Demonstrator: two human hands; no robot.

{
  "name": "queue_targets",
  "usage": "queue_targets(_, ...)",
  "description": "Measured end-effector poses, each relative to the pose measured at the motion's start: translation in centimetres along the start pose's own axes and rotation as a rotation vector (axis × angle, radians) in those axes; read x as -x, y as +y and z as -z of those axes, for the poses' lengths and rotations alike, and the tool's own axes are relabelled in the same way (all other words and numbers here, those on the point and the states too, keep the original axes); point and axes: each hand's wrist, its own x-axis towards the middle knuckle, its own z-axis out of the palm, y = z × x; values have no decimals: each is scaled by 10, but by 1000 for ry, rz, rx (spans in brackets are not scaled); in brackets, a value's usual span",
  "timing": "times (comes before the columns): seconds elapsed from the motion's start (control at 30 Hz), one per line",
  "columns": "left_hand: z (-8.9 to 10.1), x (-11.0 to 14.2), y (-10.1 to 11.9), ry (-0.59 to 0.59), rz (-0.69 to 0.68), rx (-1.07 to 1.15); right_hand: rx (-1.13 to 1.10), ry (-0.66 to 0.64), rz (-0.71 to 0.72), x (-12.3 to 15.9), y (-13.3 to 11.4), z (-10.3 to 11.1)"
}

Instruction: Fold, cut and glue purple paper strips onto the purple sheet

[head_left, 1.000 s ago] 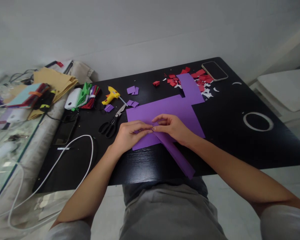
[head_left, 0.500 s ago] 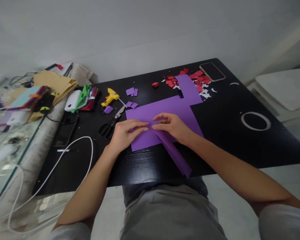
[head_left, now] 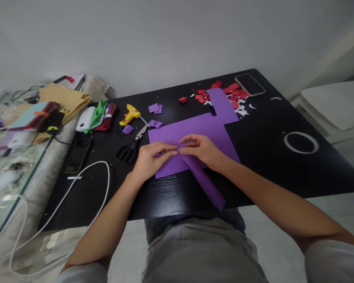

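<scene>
Right hand (head_left: 203, 151), fingers clamped on folded purple strip (head_left: 205, 184), left hand (head_left: 152, 159) at its eleven o'clock end, pinch hard to tell

Head camera: one view, facing forward and down.
Viewpoint above the wearer's lap (head_left: 197, 251), near the table (head_left: 268, 145), covering most of its top; left hand (head_left: 153, 159) and right hand (head_left: 202, 151) near mid-frame, wall (head_left: 165, 31) across upper part.

Plain grey wall (head_left: 165, 39) behind a black table (head_left: 283, 169), white chair (head_left: 336, 104) at right, pale floor (head_left: 126, 251) below.
</scene>
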Motion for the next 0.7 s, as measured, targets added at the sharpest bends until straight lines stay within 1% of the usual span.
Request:
queue_targets(0.1, 0, -1, 0, 18, 112, 0, 18, 25, 6, -1, 1, 0)
queue_targets(0.2, -3, -1, 1, -31, 177, 19, 21, 14, -9, -1, 3, -1)
queue_targets(0.3, -8, -1, 1, -94, 187, 36, 18, -16, -24, 0, 5, -3)
queue_targets(0.4, -11, 0, 0, -117, 181, 48, 39, -8, -28, 0, 7, -3)
queue_targets(0.47, -11, 0, 0, -117, 169, 57, 61, 7, -33, -1, 7, -3)
queue_targets(0.57, -12, 0, -1, -106, 159, 67, 77, -2, -58, 0, 5, -3)
queue_targets(0.7, -11, 0, -5, -73, 206, 93, 76, -5, -90, -1, 1, -3)
